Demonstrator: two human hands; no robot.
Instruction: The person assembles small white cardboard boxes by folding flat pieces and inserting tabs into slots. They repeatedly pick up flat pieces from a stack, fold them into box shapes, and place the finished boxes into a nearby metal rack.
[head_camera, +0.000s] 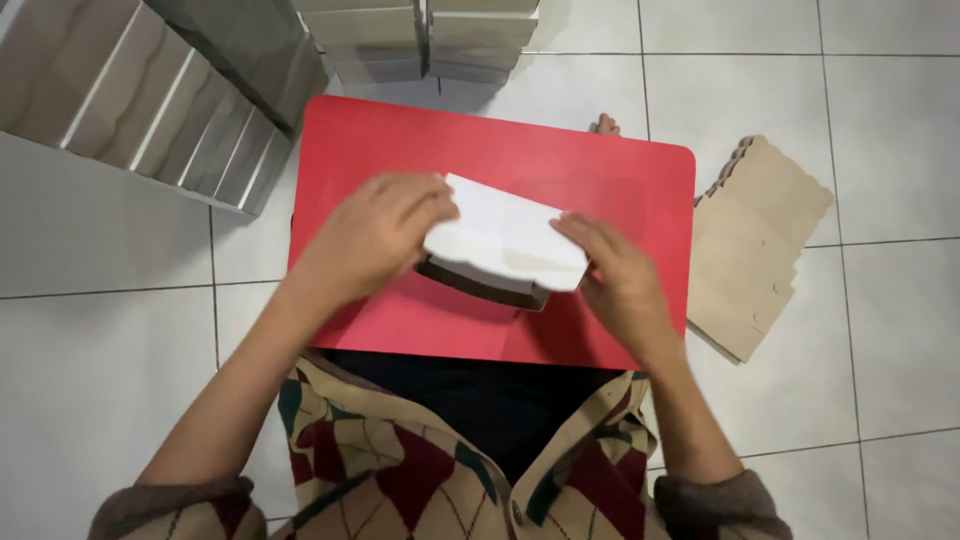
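Head view looks down on a red surface (620, 180) where both hands work one white cardboard box (505, 245), half folded, its brown inside showing underneath. Left hand (375, 235) pinches its left edge with curled fingers; right hand (620, 275) presses the right edge, fingers flat. Finished boxes (430, 35) are stacked beyond, and flat brown blanks (755, 250) lie unfolded on the floor tiles (880, 130).
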